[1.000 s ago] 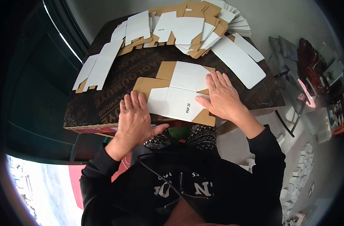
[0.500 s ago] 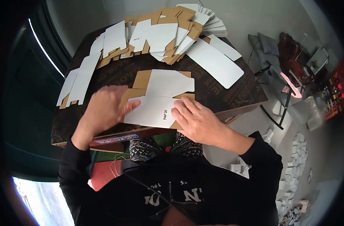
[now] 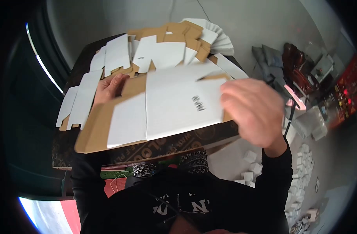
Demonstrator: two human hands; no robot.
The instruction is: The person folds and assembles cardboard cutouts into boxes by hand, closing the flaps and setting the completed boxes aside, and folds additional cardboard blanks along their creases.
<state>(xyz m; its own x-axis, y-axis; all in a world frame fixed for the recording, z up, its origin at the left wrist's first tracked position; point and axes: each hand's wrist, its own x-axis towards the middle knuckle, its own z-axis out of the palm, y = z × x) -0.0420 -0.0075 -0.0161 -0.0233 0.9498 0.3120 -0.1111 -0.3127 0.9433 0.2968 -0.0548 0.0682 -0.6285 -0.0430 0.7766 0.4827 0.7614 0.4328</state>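
A white and brown cardboard box blank (image 3: 174, 105), printed "PAP 20", is raised and tilted above the near part of the table. Its brown left flap spreads towards me. My right hand (image 3: 256, 111), blurred by motion, grips the blank's right edge with the fingers at its printed face. Behind the blank's left side is my left hand (image 3: 108, 87), its thumb raised. The blank hides its other fingers and the wrist, so I cannot tell how they are set.
Stacked flat box blanks (image 3: 162, 50) cover the back of the dark table (image 3: 63, 144). More white blanks (image 3: 82, 97) lie at its left. Small white boxes (image 3: 250, 171) are on the floor at right, near a dark red chair (image 3: 295, 62).
The blank has been lifted off the table, tilted and brought nearer, with its left flap swung out. My right hand moved right and up; my left hand went behind the blank.
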